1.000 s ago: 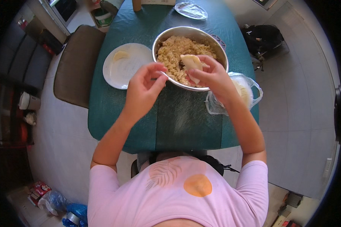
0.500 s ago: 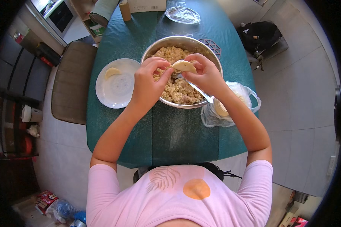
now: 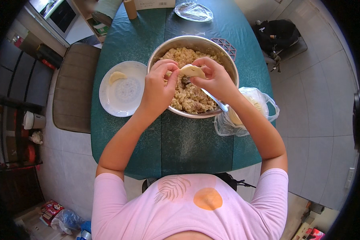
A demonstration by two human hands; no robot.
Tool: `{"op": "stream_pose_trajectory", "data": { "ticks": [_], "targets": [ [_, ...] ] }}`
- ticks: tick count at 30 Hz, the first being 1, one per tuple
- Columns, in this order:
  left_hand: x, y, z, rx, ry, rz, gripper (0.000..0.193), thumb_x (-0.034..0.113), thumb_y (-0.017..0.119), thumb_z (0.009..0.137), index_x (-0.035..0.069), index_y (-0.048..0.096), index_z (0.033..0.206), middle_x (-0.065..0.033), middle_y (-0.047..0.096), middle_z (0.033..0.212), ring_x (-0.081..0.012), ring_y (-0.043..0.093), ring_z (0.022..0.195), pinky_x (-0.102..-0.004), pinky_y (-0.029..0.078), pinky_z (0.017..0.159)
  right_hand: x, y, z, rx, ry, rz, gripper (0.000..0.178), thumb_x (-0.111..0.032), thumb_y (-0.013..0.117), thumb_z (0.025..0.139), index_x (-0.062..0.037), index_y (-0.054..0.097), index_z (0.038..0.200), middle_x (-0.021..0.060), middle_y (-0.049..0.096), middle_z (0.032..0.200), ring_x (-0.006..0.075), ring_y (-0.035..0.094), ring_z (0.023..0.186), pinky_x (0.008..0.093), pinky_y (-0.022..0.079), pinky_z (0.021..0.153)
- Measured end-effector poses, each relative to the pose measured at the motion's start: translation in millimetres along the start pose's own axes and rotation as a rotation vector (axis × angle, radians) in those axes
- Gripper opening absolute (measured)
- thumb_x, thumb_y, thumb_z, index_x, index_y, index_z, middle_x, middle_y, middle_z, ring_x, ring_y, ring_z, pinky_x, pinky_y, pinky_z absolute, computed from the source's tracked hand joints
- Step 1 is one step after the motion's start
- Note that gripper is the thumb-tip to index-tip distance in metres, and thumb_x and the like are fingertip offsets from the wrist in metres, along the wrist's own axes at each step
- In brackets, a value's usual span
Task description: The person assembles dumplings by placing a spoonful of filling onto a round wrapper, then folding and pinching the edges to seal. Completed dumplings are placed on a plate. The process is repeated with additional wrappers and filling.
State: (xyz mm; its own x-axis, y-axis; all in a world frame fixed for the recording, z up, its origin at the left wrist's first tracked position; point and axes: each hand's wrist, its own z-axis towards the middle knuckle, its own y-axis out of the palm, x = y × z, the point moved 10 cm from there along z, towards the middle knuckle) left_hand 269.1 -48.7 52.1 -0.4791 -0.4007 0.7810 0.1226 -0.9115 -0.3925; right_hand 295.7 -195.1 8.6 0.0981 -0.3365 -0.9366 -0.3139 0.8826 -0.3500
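Over a large steel bowl (image 3: 153, 53) of minced filling (image 3: 192, 98), I hold a folded dumpling (image 3: 192, 71) between both hands. My left hand (image 3: 160, 82) pinches its left end with thumb and fingertips. The right end sits between the thumb and fingers of my right hand (image 3: 216, 78). A metal spoon (image 3: 219, 103) stands in the filling, its handle leaning on the bowl's rim under my right wrist. Left of the bowl, a white plate (image 3: 124, 102) carries one folded dumpling (image 3: 117, 77). Round wrappers (image 3: 235, 116) lie in a clear plastic bag (image 3: 228, 129) beside my right forearm.
A dark green cloth with white flour dust covers the table (image 3: 188, 148). Farther back are a plastic-wrapped plate (image 3: 194, 13), a lattice trivet (image 3: 227, 48), a brown cylinder (image 3: 130, 9) and a box (image 3: 154, 3). A padded chair (image 3: 76, 86) stands at the left, a black bag (image 3: 278, 34) at the right.
The fingers of both hands have shifted slightly along the dumpling's edge, and it stays over the bowl. The whole view has moved a little; the plate and bag lie as before.
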Motion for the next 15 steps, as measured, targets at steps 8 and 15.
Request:
{"op": "stream_pose_trajectory", "data": {
  "ticks": [8, 15],
  "targets": [
    [-10, 11, -5, -0.087, -0.082, -0.134, 0.016, 0.010, 0.059, 0.089, -0.002, 0.057, 0.099, -0.0128, 0.061, 0.106, -0.0203, 0.063, 0.090, -0.0301, 0.054, 0.074, 3, -1, -1, 0.005, 0.005, -0.017, 0.036, -0.003, 0.068, 0.081, -0.0017, 0.051, 0.113, 0.0094, 0.066, 0.097, 0.0126, 0.063, 0.089, 0.0248, 0.050, 0.074],
    [-44, 45, -15, -0.271, -0.589, -0.759, 0.034, 0.016, 0.053, 0.095, -0.005, 0.050, 0.122, -0.0169, 0.058, 0.117, -0.0220, 0.061, 0.104, -0.0317, 0.054, 0.086, 13, 9, -10, -0.172, 0.313, 0.186, 0.040, -0.011, 0.066, 0.086, -0.0002, 0.051, 0.121, 0.0116, 0.064, 0.101, 0.0156, 0.064, 0.089, 0.0259, 0.053, 0.077]
  ]
}}
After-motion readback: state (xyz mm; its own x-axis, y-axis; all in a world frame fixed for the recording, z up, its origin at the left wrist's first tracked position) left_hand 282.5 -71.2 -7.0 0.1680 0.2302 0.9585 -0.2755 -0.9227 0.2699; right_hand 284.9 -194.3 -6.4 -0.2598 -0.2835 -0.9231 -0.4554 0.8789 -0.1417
